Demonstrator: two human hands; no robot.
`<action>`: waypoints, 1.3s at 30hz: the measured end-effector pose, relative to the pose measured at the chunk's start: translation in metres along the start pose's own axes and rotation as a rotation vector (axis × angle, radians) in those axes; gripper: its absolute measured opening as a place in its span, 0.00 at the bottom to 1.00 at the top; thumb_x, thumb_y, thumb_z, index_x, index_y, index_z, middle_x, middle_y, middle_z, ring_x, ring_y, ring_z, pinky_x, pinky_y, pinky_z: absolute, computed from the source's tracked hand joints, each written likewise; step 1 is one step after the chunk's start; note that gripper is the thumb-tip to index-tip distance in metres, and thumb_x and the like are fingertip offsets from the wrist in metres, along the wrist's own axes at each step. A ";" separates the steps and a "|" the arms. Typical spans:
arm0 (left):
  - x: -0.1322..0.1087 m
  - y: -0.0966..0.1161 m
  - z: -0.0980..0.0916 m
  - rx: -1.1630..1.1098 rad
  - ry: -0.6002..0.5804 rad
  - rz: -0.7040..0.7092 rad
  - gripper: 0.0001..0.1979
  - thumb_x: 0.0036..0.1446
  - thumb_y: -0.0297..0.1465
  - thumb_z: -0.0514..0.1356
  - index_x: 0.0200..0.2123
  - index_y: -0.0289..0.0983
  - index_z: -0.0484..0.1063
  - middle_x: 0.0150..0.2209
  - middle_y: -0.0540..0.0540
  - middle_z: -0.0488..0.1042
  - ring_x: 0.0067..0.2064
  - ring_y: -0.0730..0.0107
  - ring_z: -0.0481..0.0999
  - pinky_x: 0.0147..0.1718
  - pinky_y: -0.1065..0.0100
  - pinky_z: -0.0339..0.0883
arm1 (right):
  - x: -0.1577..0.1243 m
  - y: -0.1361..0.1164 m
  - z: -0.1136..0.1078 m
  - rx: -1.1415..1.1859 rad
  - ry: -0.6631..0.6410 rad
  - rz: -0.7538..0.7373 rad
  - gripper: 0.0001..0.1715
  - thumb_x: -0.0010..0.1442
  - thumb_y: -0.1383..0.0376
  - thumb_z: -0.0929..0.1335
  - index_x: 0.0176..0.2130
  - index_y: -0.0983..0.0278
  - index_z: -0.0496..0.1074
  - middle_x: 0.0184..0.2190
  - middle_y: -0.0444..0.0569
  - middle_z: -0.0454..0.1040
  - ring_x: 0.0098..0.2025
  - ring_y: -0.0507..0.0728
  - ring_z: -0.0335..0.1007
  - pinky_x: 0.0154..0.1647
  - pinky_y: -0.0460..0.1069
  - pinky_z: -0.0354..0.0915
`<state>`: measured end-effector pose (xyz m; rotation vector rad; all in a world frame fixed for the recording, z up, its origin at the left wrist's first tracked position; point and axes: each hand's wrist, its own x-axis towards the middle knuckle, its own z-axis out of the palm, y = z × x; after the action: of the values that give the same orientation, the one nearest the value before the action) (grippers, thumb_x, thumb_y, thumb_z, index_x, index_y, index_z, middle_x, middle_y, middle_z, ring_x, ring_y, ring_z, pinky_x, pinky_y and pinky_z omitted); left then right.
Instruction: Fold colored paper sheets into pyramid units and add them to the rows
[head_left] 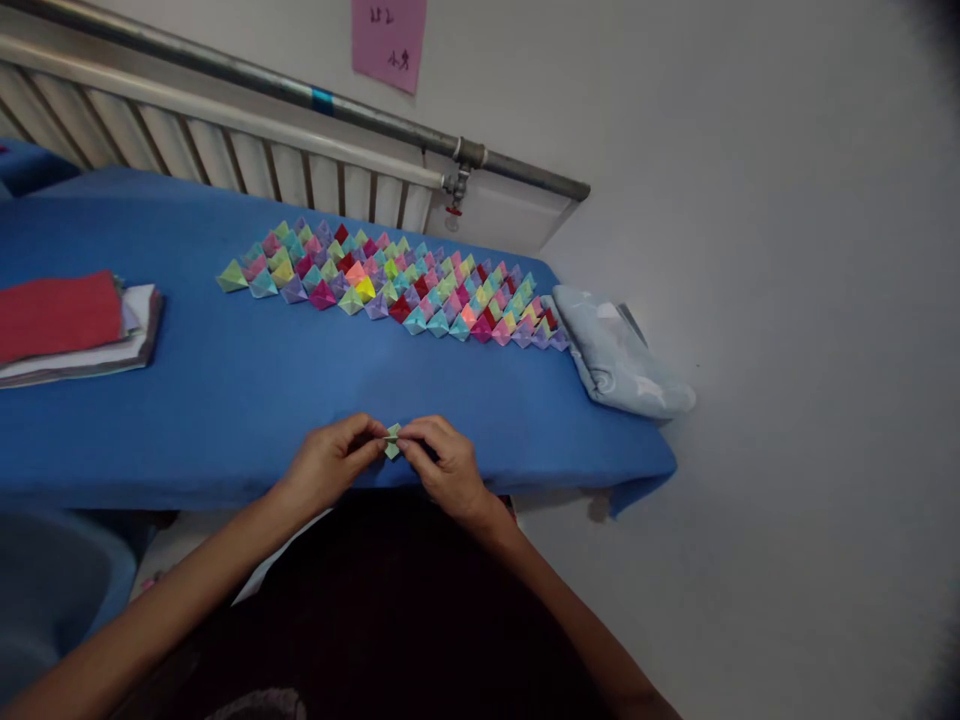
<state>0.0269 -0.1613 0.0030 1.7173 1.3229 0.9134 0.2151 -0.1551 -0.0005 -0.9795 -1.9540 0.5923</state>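
A small light-green folded paper piece (392, 441) is held between my two hands, just above the near edge of the blue-covered table. My left hand (336, 452) pinches its left side between thumb and fingers. On the other side, my right hand (444, 462) grips it with thumb and forefinger. The fingertips cover parts of the paper, so its full shape is hidden. Beyond my hands, several rows of folded paper pieces (375, 304) in green, pink, purple, blue, red and yellow stand close together on the cloth.
At left lies a stack of paper sheets (60, 318) with red on top. A folded grey-blue cloth (619, 350) sits at the table's right end. Behind the blue table cover (247, 390) are a radiator (247, 160) and a metal pipe (390, 118). A blue chair or tub (60, 590) stands lower left.
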 end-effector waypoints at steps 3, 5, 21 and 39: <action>0.002 -0.004 0.000 0.182 0.097 0.190 0.09 0.59 0.36 0.57 0.37 0.40 0.75 0.36 0.48 0.75 0.38 0.68 0.76 0.38 0.67 0.69 | -0.002 0.005 0.004 -0.030 -0.020 -0.013 0.08 0.66 0.64 0.66 0.40 0.60 0.76 0.37 0.48 0.77 0.40 0.54 0.73 0.46 0.51 0.68; 0.003 -0.007 0.001 0.239 0.112 0.276 0.08 0.61 0.35 0.57 0.38 0.40 0.75 0.39 0.47 0.75 0.42 0.67 0.76 0.41 0.67 0.69 | -0.003 0.008 0.006 -0.052 -0.035 -0.024 0.09 0.67 0.64 0.66 0.41 0.60 0.77 0.37 0.49 0.78 0.41 0.55 0.73 0.46 0.51 0.68; 0.004 -0.017 -0.007 0.190 0.120 0.251 0.09 0.61 0.35 0.56 0.33 0.40 0.74 0.36 0.49 0.74 0.39 0.69 0.75 0.40 0.67 0.69 | -0.003 0.005 0.006 -0.090 0.013 0.047 0.09 0.67 0.66 0.64 0.37 0.61 0.74 0.35 0.48 0.77 0.39 0.55 0.72 0.44 0.49 0.67; 0.003 -0.003 0.008 0.358 0.129 0.180 0.06 0.62 0.33 0.57 0.35 0.39 0.72 0.35 0.50 0.72 0.35 0.70 0.73 0.36 0.67 0.66 | -0.006 0.003 0.005 -0.042 0.098 0.055 0.08 0.66 0.66 0.63 0.36 0.61 0.71 0.35 0.48 0.75 0.39 0.54 0.71 0.44 0.50 0.67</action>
<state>0.0332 -0.1589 -0.0028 2.1094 1.5050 0.9427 0.2138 -0.1579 -0.0082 -1.0713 -1.8648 0.5262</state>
